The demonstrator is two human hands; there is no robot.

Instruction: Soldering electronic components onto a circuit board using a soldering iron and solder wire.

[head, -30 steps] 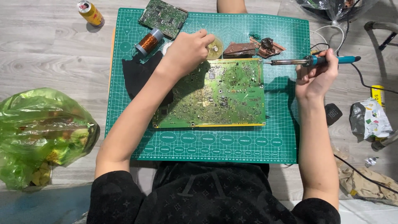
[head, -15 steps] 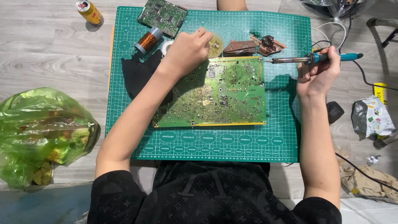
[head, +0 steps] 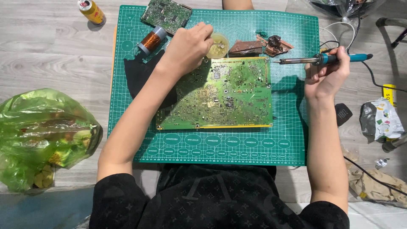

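While the right hand (head: 325, 75) grips a soldering iron (head: 322, 59) at upper right, left hand (head: 188, 46) fingers pinch a tool into the flux tin (head: 219, 46) above the circuit board (head: 220, 94); a light dip seems wisest.

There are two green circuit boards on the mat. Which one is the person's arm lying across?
The large board in the mat's middle; the left forearm crosses its left corner. The small board lies apart at the mat's top edge, untouched.

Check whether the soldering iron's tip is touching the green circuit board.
Apart. The head view shows the soldering iron in the right hand, its tip over bare mat beyond the circuit board.
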